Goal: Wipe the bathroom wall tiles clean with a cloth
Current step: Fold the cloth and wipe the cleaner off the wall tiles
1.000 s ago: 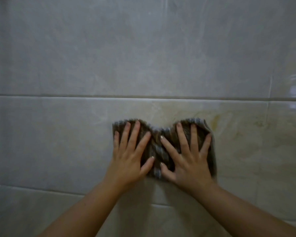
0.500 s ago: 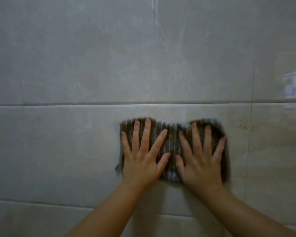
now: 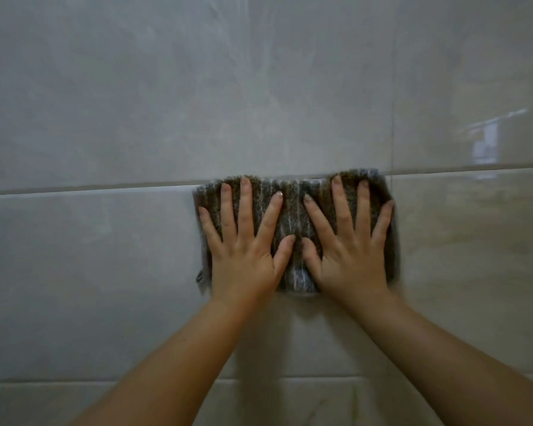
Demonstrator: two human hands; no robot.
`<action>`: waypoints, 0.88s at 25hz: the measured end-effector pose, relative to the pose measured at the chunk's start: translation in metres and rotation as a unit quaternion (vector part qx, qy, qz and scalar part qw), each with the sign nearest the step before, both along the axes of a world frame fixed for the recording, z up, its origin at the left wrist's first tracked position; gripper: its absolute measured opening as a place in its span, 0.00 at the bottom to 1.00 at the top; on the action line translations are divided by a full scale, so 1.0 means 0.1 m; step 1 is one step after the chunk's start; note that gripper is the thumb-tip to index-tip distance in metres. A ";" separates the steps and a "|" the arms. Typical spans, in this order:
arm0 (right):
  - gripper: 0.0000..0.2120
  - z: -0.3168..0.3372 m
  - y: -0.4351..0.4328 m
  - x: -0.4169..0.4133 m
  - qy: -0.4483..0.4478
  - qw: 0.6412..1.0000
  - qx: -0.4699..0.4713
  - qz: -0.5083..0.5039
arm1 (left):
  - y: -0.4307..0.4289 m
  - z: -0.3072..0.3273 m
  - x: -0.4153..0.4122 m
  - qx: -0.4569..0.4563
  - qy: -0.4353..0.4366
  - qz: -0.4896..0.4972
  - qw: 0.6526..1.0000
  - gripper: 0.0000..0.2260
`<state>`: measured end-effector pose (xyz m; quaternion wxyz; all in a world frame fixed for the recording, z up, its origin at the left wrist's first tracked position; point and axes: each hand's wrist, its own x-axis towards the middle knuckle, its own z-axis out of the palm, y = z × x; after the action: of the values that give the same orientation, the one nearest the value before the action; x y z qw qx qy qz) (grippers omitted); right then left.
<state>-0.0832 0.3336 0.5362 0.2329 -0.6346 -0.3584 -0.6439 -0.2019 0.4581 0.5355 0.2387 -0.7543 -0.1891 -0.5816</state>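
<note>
**Op:** Glossy grey-beige wall tiles fill my whole feed, crossed by one horizontal grout line.

**Desk:** What changed in the last second?

**Op:** The cloth has climbed. It sat well below the grout line. Now its top edge touches that line, and at the right end it laps just over it. I judge the upstroke on the lower tile is about spent, and the tile above the grout line comes next.

**Desk:** Grips?

**Op:** Left grip and right grip are both released flat, fingers spread. They press the striped cloth to the wall just below the grout line, thumbs nearly meeting.

**Desk:** Any brand or lettering?

**Op:** None readable, on cloth or tile
</note>
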 end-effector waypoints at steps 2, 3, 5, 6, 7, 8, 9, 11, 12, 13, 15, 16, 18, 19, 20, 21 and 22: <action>0.30 -0.33 -0.02 0.01 0.011 1.000 -0.012 -0.004 | -0.03 -0.28 0.03 0.029 0.028 -0.010 0.999 0.28; 0.30 -0.46 -0.02 -0.02 0.014 0.999 -0.029 -0.005 | -0.02 -0.39 0.02 0.042 0.043 -0.009 0.998 0.29; 0.30 -0.56 -0.04 -0.05 0.011 0.998 -0.065 0.001 | 0.01 -0.48 -0.03 0.051 0.061 -0.006 0.997 0.29; 0.29 -0.49 -0.07 -0.03 0.003 0.997 -0.077 0.011 | 0.00 -0.44 -0.04 0.049 0.062 -0.006 0.997 0.29; 0.29 -0.37 -0.10 0.00 -0.007 0.997 -0.080 0.020 | -0.02 -0.34 -0.02 0.043 0.058 -0.007 0.997 0.29; 0.29 -0.21 -0.13 0.04 -0.014 0.997 -0.072 0.025 | -0.06 -0.20 0.01 0.036 0.048 -0.010 0.998 0.29; 0.28 -0.02 -0.17 0.08 -0.014 0.998 -0.055 0.025 | -0.11 -0.03 0.07 0.027 0.036 -0.013 0.999 0.29; 0.28 0.28 -0.26 0.18 -0.006 0.999 -0.028 0.017 | -0.22 0.28 0.18 0.009 0.022 -0.014 1.000 0.28; 0.28 0.35 -0.30 0.23 -0.002 1.000 -0.024 0.011 | -0.27 0.37 0.21 0.004 0.020 -0.011 1.000 0.28; 0.28 0.34 -0.32 0.26 0.004 1.000 -0.021 0.010 | -0.30 0.38 0.23 0.000 0.022 -0.006 1.000 0.28; 0.28 0.18 -0.33 0.28 0.016 1.000 -0.004 0.009 | -0.29 0.25 0.24 0.007 0.033 0.002 0.999 0.28; 0.28 0.06 -0.31 0.28 0.020 1.000 0.003 0.006 | -0.27 0.16 0.23 0.015 0.041 0.004 0.999 0.28; 0.28 -0.19 -0.28 0.27 0.028 1.000 0.005 0.001 | -0.24 -0.03 0.19 0.028 0.056 0.004 0.998 0.28; 0.28 -0.31 -0.27 0.26 0.031 1.000 0.000 0.001 | -0.22 -0.13 0.17 0.032 0.060 0.003 0.998 0.28; 0.28 -0.43 -0.26 0.25 0.031 0.999 -0.008 0.001 | -0.20 -0.25 0.15 0.033 0.066 0.002 0.997 0.28; 0.28 -0.55 -0.24 0.23 0.029 0.999 -0.016 0.004 | -0.19 -0.38 0.12 0.031 0.072 0.004 0.997 0.28; 0.29 -0.68 -0.22 0.21 0.027 0.999 -0.024 0.007 | -0.17 -0.51 0.08 0.031 0.076 0.008 0.997 0.28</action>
<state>-0.0624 0.3114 0.4684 0.2316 -0.6545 -0.3720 -0.6161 -0.1938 0.4410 0.4840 0.2798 -0.7870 -0.1586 -0.5265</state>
